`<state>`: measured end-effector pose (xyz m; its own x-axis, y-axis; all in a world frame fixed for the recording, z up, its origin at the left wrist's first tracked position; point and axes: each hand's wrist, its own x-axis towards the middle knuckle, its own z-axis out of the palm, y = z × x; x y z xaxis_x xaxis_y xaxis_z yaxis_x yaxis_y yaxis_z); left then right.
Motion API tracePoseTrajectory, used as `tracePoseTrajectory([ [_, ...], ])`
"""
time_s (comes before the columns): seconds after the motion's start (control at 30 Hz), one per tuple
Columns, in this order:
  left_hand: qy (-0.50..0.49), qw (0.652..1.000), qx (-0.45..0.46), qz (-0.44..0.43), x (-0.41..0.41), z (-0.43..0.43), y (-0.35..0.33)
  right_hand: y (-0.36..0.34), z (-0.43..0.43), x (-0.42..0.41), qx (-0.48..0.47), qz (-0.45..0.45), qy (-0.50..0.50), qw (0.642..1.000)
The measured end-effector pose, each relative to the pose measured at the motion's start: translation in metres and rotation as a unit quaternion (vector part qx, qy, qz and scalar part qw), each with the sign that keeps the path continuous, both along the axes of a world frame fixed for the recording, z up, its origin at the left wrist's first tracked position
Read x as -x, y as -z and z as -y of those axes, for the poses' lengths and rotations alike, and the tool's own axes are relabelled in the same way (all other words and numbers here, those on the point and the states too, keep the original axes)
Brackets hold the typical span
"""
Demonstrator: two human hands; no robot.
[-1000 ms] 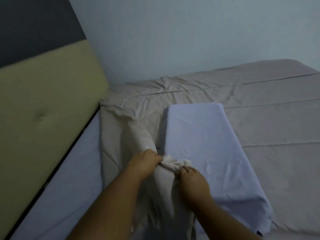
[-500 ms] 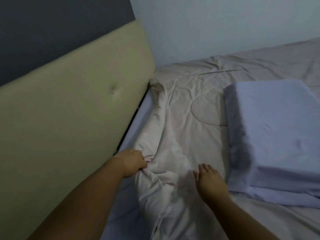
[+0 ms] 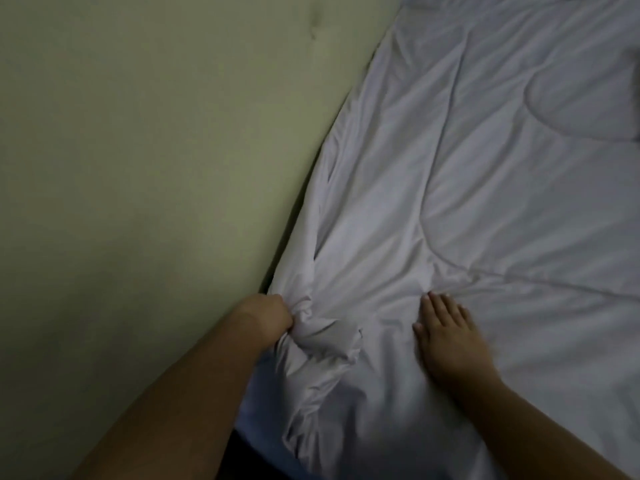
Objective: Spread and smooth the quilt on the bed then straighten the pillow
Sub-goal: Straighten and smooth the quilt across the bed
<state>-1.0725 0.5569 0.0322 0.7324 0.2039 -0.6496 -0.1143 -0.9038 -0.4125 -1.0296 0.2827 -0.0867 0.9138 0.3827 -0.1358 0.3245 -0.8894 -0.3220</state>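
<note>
The left hand (image 3: 268,317) is closed in a fist around a bunched fold of the quilt (image 3: 467,202), gripping it at the quilt's edge just beside the headboard (image 3: 156,168); the cloth gathers into tight wrinkles where it leaves the fist and fans out toward the right. The right hand (image 3: 446,336) lies open and flat, palm down on the quilt, fingers together and pointing away from the person, with nothing held in it; it sits near the left hand, with the crumpled gather of cloth between the two. Both bare forearms come in from the bottom of the view, the left one crossing in front of the lower part of the headboard. From the hands outward the quilt, pale and lightly creased, covers the whole right side of the view, its stitched curves showing toward the upper right, and its left edge runs along the headboard with a thin dark gap between them. The headboard is a padded, yellowish-green panel filling the left half of the view, with a tufted dimple near its top. Below the gripped edge the quilt hangs in loose folds over a dark area at the bottom. At the far right edge a darker shape borders the quilt; what it is cannot be told.
</note>
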Motion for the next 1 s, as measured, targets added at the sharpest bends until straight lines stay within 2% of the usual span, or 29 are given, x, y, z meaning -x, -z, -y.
tracePoseTrajectory([
  [0.07, 0.004, 1.0, -0.004, -0.011, 0.008, -0.003, 0.029, 0.016, 0.0, 0.002, 0.019, 0.002, -0.002, 1.0],
  [0.2, -0.106, 0.994, 0.01, 0.013, 0.012, -0.001, 0.06, 0.034, 0.001, 0.007, 0.006, 0.049, -0.002, 0.999],
  [0.33, -0.075, 0.997, -0.018, -0.03, 0.006, -0.005, 0.065, 0.043, 0.002, 0.012, 0.003, 0.06, -0.001, 0.998],
  [0.4, -0.086, 0.996, -0.019, -0.025, -0.001, -0.007, 0.056, 0.044, 0.003, 0.013, 0.003, 0.062, 0.002, 0.998],
  [0.47, -0.096, 0.995, 0.001, 0.023, -0.013, 0.002, 0.043, 0.044, 0.004, 0.013, 0.003, 0.063, 0.002, 0.998],
  [0.53, -0.052, 0.984, 0.072, 0.154, -0.026, 0.024, 0.038, 0.044, 0.004, 0.013, -0.001, 0.061, 0.0, 0.998],
  [0.57, -0.009, 0.959, 0.155, 0.238, -0.029, 0.035, 0.043, 0.044, 0.005, 0.013, -0.004, 0.06, -0.003, 0.998],
  [0.6, 0.006, 0.925, 0.252, 0.286, -0.031, 0.049, 0.046, 0.044, 0.005, 0.013, -0.007, 0.062, -0.005, 0.998],
  [0.63, 0.0, 0.903, 0.326, 0.279, -0.029, 0.064, 0.048, 0.045, 0.005, 0.013, -0.01, 0.065, -0.007, 0.998],
  [0.67, -0.01, 0.912, 0.343, 0.226, -0.027, 0.077, 0.052, 0.046, 0.005, 0.013, -0.013, 0.065, -0.008, 0.998],
  [0.73, 0.021, 0.965, 0.235, 0.11, -0.015, 0.085, 0.065, 0.049, 0.005, 0.012, -0.015, 0.066, -0.01, 0.998],
  [0.83, -0.033, 0.996, 0.085, 0.014, 0.024, 0.036, 0.077, 0.054, 0.007, 0.012, -0.015, 0.067, -0.011, 0.998],
  [0.93, -0.092, 0.987, -0.006, 0.135, 0.07, -0.042, 0.072, 0.056, 0.007, 0.012, -0.017, 0.074, -0.014, 0.997],
  [0.97, -0.104, 0.978, -0.007, 0.182, 0.081, -0.06, 0.078, 0.057, 0.007, 0.012, -0.02, 0.078, -0.014, 0.997],
  [1.0, -0.141, 0.971, 0.01, 0.194, 0.083, -0.062, 0.079, 0.058, 0.007, 0.012, -0.022, 0.082, -0.014, 0.996],
])
